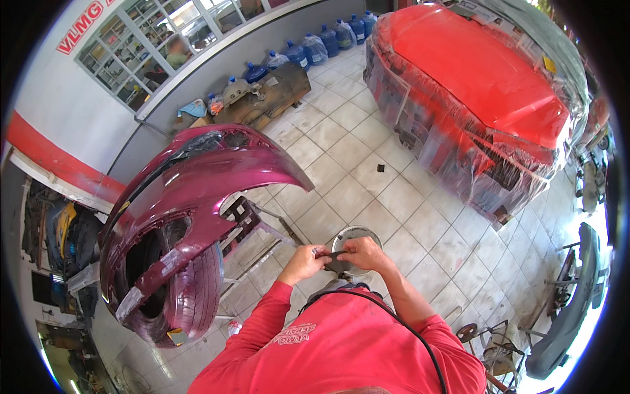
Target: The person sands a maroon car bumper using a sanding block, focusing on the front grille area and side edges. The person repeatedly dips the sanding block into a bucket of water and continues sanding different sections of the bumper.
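My left hand (304, 264) and my right hand (365, 254) meet in front of my body. Both pinch a small dark sheet that looks like sandpaper (338, 264), one hand at each end. Just beyond and under the hands is a round bucket (357, 230) with a pale rim; my hands and the sheet hide part of it. To the left of my left hand stands a glossy purple car bumper (216, 172), raised off the floor on a tyre (201, 289) and a dark stand (241, 220).
A red car (472, 72) wrapped in clear plastic stands at the far right. Blue water jugs (328, 41) line the back wall beside a brown panel (279, 94). A small black square (380, 168) lies on the tiles. A dark bumper (569, 315) and metal frames (502, 351) are at right.
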Tool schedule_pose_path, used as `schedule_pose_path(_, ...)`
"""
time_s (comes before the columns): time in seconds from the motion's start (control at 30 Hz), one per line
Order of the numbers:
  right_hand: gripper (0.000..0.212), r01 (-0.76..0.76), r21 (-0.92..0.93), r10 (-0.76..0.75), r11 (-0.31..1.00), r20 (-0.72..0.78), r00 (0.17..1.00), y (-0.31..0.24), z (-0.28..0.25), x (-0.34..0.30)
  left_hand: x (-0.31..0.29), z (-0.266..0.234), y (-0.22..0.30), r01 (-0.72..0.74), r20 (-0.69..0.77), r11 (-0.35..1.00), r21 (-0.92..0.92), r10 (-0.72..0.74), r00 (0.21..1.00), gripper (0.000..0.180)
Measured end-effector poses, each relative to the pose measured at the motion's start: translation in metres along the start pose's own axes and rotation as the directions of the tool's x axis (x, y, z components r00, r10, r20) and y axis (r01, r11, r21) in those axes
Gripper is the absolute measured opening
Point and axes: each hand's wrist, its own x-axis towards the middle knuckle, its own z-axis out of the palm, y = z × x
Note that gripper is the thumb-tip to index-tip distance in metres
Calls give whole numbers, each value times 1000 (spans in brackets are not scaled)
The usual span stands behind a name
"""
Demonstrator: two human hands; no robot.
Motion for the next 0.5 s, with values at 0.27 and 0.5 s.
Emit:
schedule_pose_path(0.27,19,-6,-144,9,990,21,1000,4,-37,29,57,12,4,-356,-25,933,43,358,934,65)
schedule_pose_path(0.5,21,253,-272,-235,928,99,967,37,-73,95,98,5,33,88,192,917,-388,-13,981,71)
